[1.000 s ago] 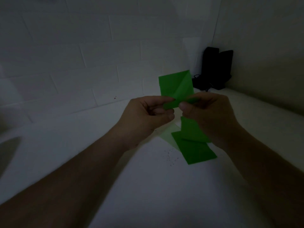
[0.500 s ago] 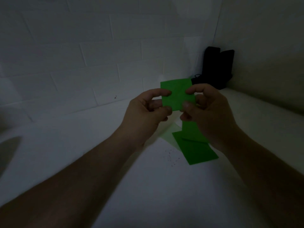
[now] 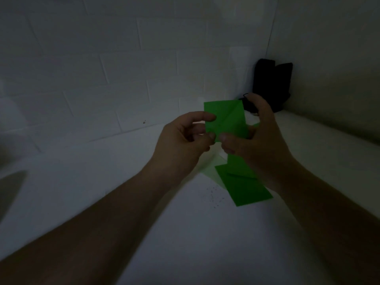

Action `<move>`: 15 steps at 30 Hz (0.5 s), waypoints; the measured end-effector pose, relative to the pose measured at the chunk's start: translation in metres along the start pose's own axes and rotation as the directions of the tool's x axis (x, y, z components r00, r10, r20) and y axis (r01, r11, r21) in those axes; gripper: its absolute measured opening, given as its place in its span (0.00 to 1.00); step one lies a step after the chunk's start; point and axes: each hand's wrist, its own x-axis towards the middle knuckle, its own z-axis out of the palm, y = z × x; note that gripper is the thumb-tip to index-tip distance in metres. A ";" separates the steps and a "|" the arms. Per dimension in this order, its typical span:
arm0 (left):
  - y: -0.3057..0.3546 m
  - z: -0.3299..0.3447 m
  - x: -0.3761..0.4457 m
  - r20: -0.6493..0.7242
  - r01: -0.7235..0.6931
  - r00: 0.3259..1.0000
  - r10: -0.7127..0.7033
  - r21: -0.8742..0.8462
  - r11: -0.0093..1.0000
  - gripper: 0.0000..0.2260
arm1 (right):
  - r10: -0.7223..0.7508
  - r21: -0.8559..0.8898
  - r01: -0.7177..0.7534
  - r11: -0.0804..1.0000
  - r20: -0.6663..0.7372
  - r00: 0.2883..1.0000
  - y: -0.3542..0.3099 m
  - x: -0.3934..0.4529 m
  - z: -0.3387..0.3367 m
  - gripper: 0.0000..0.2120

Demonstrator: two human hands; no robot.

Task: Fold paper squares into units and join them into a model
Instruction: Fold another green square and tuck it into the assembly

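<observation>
A person holds a green paper square (image 3: 224,120) in the air at centre frame, above a white table (image 3: 144,202), in dim light. The left hand (image 3: 183,142) pinches its left edge between thumb and forefinger; the right hand (image 3: 253,138) pinches its lower edge with the thumb, its other fingers curled round the right side. Half a second ago the sheet sat lower and half hidden between the hands; now it stands taller and opened out, a diagonal crease showing. That suggests one fold is being checked or reopened, with the unit unfinished and no joining begun. More green paper (image 3: 244,186) lies on the table at lower right of centre, beside a paler sheet (image 3: 209,167). A dark object (image 3: 271,83) stands in the upper right corner. No writing or brand can be read anywhere.
</observation>
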 end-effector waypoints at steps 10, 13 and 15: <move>0.003 -0.001 -0.001 0.066 0.112 0.992 -0.108 -0.051 0.992 0.39 | 0.033 -0.092 -0.032 0.995 0.016 0.999 0.000 0.003 -0.003 0.41; 0.004 -0.004 0.000 0.054 0.112 0.992 -0.111 -0.018 0.994 0.41 | 0.078 -0.092 -0.076 0.993 0.021 0.997 0.003 0.005 -0.006 0.43; 0.005 -0.005 0.000 0.060 0.106 0.993 -0.106 -0.006 0.994 0.41 | 0.083 -0.078 -0.082 0.994 0.019 0.996 0.003 0.005 -0.006 0.43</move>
